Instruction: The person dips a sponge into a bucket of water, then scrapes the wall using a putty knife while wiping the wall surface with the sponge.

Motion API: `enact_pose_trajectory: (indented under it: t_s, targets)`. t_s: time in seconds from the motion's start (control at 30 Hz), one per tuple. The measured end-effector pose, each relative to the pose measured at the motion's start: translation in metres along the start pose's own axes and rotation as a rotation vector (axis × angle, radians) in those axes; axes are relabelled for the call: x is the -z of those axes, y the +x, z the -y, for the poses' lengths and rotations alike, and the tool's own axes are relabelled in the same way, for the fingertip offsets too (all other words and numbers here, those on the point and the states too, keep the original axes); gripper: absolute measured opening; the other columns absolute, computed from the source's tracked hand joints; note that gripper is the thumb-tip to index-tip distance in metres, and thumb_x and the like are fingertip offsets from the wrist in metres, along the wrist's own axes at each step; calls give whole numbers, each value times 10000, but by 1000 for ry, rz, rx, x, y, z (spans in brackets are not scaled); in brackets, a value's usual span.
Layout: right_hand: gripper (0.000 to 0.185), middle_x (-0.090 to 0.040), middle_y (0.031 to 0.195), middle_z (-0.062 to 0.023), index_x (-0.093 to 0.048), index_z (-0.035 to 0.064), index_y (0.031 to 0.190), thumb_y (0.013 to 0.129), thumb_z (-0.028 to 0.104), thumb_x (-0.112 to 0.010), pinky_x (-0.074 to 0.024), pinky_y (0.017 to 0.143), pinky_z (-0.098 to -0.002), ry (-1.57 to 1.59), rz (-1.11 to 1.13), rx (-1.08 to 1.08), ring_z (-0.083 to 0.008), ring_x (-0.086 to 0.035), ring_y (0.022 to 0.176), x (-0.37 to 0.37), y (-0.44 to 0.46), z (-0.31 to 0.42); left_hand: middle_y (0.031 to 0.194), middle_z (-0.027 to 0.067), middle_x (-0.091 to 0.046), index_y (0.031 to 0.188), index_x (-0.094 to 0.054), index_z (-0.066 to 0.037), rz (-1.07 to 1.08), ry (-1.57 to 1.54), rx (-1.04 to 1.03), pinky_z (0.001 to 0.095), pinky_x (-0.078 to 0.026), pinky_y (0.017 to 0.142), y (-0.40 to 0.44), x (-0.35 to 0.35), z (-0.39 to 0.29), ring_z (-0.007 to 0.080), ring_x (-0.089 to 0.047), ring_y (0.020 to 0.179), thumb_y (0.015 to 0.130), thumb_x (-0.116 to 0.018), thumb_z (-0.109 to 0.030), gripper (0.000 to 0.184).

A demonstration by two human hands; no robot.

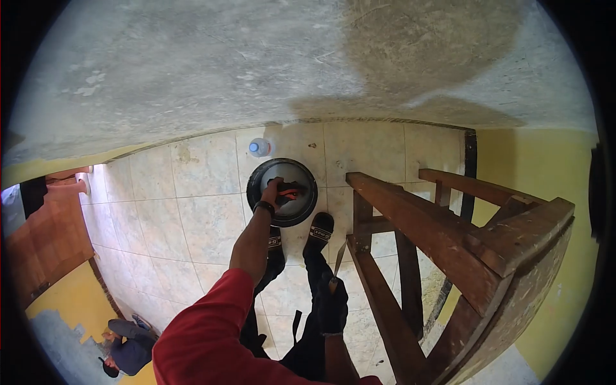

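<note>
My left hand [274, 192], bare with a dark band at the wrist, reaches down over a round black bucket [252, 204]. Its fingers are closed around a red-and-black object [290, 193] whose kind I cannot make out. Inside the bucket shows a smooth grey surface. In a black glove, my right hand [332, 307] hangs low beside my leg, closed on the wooden handle of a scraper [339, 258]. The scraper's narrow blade points up, near the leg of a wooden trestle.
The brown wooden trestle [423, 237] stands close on my right. A clear bottle with a blue cap [259, 147] stands on the tiled floor [205, 218] behind the bucket. Ahead, the grey wall [224, 70] has a darker patch. Another person [131, 346] is at lower left.
</note>
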State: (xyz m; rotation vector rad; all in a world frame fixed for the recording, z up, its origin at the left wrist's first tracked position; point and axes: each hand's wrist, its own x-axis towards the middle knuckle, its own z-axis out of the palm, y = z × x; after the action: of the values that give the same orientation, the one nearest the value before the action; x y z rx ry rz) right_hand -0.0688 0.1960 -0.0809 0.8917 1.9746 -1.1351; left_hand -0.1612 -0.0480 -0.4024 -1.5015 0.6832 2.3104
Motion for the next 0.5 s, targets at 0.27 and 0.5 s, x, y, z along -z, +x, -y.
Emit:
enact_pose_trajectory:
  t_s: [0.27,0.5]
  targets:
    - [308,-606,783,-34,-633,47,1077,911,307,-634,-446,569,-279,162,45,136,-94,-532,636,-4,-13,21,1035,122,-627,1050,-549,-69,6,-135,85,495,-564,784,-46,-16,-8,279,-661,916,865,-584,-165,211]
    - [306,-601,767,-21,-636,45,1084,916,302,-626,-437,544,-281,109,51,130,-90,-519,605,-3,-7,8,1111,97,-624,1138,-568,-94,6,31,7,477,-549,769,-42,-26,-1,275,-654,945,869,-571,-191,286]
